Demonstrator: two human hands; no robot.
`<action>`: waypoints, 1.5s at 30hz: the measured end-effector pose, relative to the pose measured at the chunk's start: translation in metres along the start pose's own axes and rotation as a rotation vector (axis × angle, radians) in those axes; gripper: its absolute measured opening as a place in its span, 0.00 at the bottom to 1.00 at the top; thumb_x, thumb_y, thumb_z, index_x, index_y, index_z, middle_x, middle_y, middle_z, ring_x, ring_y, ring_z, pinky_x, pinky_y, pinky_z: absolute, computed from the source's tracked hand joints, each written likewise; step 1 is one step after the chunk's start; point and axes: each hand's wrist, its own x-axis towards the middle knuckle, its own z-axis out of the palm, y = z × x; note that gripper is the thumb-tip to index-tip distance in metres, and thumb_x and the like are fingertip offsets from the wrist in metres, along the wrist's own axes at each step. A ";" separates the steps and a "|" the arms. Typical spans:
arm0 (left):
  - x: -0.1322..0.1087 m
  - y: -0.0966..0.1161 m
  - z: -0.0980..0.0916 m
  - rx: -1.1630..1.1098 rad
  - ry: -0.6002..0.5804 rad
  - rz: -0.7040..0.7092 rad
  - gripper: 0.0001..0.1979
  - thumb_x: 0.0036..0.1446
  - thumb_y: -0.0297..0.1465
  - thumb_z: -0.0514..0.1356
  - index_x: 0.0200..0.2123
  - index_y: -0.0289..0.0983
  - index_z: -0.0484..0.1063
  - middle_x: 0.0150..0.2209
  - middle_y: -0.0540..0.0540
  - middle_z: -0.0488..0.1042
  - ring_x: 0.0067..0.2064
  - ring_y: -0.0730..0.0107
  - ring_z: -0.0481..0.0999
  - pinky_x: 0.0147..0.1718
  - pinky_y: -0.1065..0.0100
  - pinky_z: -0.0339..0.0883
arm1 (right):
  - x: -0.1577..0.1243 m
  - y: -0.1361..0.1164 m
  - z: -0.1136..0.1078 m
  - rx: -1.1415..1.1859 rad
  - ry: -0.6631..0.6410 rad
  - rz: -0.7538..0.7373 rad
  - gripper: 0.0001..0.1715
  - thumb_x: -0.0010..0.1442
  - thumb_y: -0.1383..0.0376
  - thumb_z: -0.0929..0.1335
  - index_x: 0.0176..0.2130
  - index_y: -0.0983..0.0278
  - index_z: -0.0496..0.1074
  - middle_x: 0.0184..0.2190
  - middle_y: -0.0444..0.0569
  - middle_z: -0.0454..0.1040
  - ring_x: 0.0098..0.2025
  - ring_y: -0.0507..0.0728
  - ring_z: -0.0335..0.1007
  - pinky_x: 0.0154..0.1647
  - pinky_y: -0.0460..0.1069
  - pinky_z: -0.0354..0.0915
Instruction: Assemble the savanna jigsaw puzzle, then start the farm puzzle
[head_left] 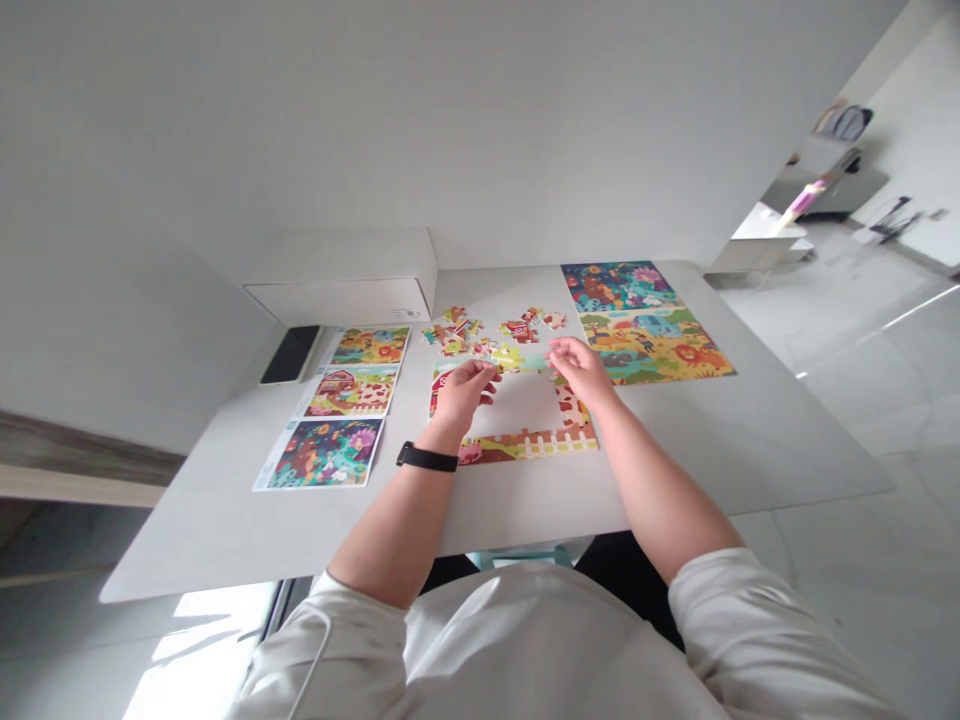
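Observation:
My left hand [466, 392], with a black band on its wrist, is over the left side of a partly built farm jigsaw puzzle [517, 447]. Its thumb and forefinger are pinched together beside a yellow-green puzzle piece [508, 357]; whether they hold that piece is unclear. At the puzzle's upper right, my right hand [579, 368] hovers with its fingers apart and nothing visible in them. The puzzle's border shows a red barn, cows and a white fence around a bare middle. Loose puzzle pieces [454, 328] lie beyond it, among them a red barn piece [519, 331].
Three picture cards [351, 390] and a phone [291, 355] lie at the left. Behind them stands a white box [341, 280] against the wall. Two finished jigsaw pictures [645, 325] lie at the right on the white table [750, 440].

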 end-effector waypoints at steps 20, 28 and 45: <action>0.003 -0.001 -0.001 0.030 0.018 0.052 0.17 0.60 0.46 0.68 0.41 0.39 0.76 0.37 0.44 0.81 0.31 0.72 0.76 0.28 0.71 0.71 | -0.017 -0.023 0.013 -0.640 -0.057 -0.486 0.18 0.69 0.64 0.71 0.57 0.54 0.77 0.58 0.54 0.80 0.63 0.67 0.74 0.70 0.64 0.68; 0.021 0.011 -0.044 -0.030 0.316 0.145 0.14 0.63 0.40 0.64 0.48 0.41 0.74 0.41 0.46 0.80 0.36 0.71 0.79 0.31 0.72 0.72 | -0.007 -0.017 -0.007 -0.600 0.082 -0.411 0.19 0.69 0.63 0.69 0.58 0.56 0.76 0.60 0.55 0.79 0.64 0.68 0.73 0.68 0.65 0.68; 0.006 -0.019 -0.017 0.898 -0.001 0.541 0.15 0.61 0.30 0.68 0.52 0.42 0.78 0.57 0.38 0.78 0.62 0.45 0.76 0.65 0.47 0.65 | 0.002 0.020 0.022 -0.855 -0.292 -0.354 0.14 0.67 0.63 0.74 0.51 0.54 0.84 0.55 0.51 0.84 0.59 0.68 0.76 0.64 0.65 0.68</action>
